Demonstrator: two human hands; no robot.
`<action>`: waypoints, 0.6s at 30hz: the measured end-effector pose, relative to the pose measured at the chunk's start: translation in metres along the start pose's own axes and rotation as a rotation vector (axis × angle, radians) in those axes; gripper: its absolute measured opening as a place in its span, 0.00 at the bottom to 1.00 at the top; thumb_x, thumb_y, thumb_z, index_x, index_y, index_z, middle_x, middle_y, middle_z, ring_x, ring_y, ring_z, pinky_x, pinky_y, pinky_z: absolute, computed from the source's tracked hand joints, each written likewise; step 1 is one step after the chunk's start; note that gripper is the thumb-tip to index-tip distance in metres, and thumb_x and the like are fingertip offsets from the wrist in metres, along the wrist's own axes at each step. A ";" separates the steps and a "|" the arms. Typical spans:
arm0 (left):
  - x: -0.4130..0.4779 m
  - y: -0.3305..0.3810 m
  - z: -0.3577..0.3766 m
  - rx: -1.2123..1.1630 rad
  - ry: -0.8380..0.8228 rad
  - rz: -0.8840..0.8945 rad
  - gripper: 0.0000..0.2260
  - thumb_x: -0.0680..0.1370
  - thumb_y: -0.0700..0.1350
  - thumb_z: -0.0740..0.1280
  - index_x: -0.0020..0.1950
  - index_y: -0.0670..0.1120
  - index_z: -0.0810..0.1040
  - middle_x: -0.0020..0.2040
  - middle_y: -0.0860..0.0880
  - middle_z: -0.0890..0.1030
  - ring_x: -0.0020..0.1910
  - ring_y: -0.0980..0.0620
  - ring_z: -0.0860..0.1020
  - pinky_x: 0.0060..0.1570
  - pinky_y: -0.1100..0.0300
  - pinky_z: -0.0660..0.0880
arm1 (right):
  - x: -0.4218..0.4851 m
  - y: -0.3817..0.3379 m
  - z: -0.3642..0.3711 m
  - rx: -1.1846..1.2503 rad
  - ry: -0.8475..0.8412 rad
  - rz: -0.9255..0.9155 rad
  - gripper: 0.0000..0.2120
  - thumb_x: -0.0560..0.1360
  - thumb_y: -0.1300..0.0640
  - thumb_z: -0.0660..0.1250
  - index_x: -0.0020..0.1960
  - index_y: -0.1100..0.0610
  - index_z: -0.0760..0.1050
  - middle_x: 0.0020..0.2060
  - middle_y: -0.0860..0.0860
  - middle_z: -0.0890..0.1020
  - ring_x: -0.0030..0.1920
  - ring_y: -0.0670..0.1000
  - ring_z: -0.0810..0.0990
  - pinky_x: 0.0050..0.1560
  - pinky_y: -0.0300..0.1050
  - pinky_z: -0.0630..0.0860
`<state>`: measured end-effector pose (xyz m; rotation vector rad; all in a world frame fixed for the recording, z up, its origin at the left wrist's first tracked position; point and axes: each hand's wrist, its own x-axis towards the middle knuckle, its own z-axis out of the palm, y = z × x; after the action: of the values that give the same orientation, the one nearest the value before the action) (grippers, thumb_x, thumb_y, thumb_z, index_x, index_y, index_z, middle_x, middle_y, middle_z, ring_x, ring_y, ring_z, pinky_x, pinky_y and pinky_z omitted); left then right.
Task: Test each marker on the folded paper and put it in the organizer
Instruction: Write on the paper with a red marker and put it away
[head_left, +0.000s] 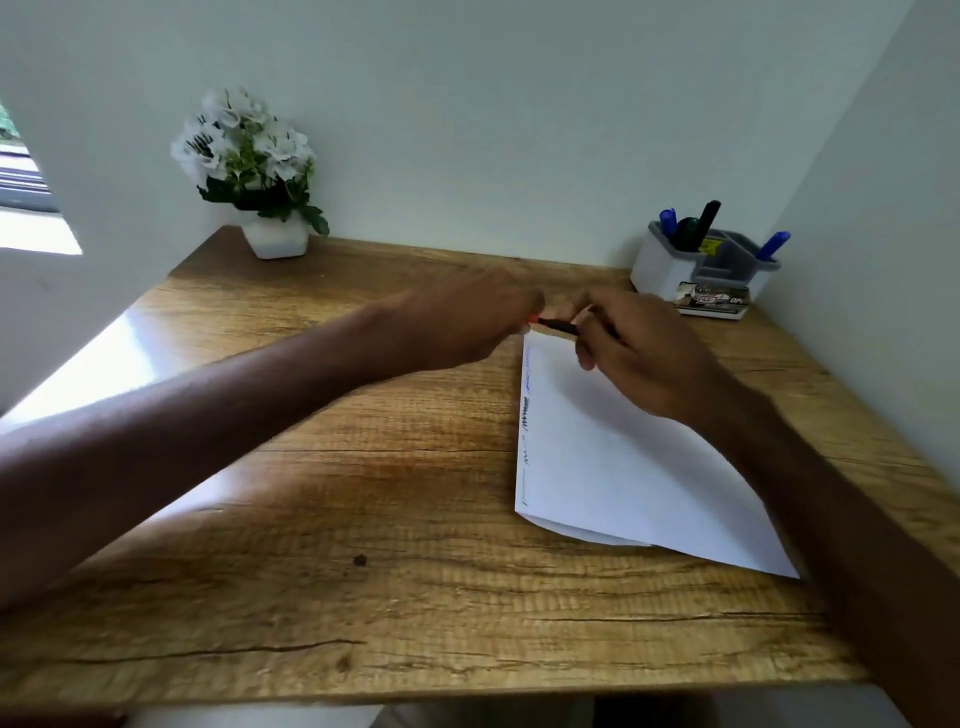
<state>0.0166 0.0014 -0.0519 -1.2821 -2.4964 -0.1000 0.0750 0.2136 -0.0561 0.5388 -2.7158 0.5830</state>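
A folded white paper (613, 467) lies on the right half of the wooden desk (363, 519), with scribbles in black and blue along its left edge. Just above its far corner both hands meet on one dark marker (558, 326). My right hand (639, 353) grips the barrel. My left hand (467, 327) is closed around the marker's red end, most likely its cap. A white and grey organizer (701, 270) stands at the far right corner with several blue and black markers upright in it.
A white pot of white flowers (260, 171) stands at the desk's far left, against the wall. Walls close in the desk at the back and on the right. A window opening shows at the far left.
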 end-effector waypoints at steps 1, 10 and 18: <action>-0.004 -0.003 0.001 -0.043 0.017 -0.027 0.05 0.83 0.40 0.63 0.57 0.45 0.77 0.49 0.49 0.82 0.45 0.51 0.78 0.42 0.57 0.69 | -0.005 0.000 -0.003 0.072 0.002 0.038 0.11 0.84 0.61 0.56 0.51 0.51 0.75 0.35 0.48 0.83 0.31 0.44 0.75 0.34 0.45 0.69; -0.071 0.034 0.008 -0.579 -0.016 -0.165 0.13 0.83 0.38 0.61 0.64 0.52 0.76 0.51 0.60 0.79 0.54 0.63 0.77 0.50 0.71 0.71 | -0.070 -0.013 -0.033 1.222 -0.125 0.246 0.20 0.80 0.70 0.57 0.66 0.58 0.79 0.55 0.56 0.85 0.53 0.52 0.82 0.45 0.44 0.81; -0.078 0.042 0.007 -0.516 -0.166 -0.086 0.15 0.81 0.55 0.65 0.68 0.59 0.73 0.66 0.56 0.70 0.68 0.58 0.66 0.66 0.58 0.66 | -0.098 -0.041 -0.013 1.178 -0.269 0.277 0.22 0.72 0.72 0.67 0.65 0.60 0.78 0.51 0.59 0.86 0.51 0.53 0.86 0.46 0.42 0.83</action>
<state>0.0903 -0.0333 -0.0877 -1.4111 -2.7759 -0.7273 0.1809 0.2133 -0.0678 0.4832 -2.4013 2.3414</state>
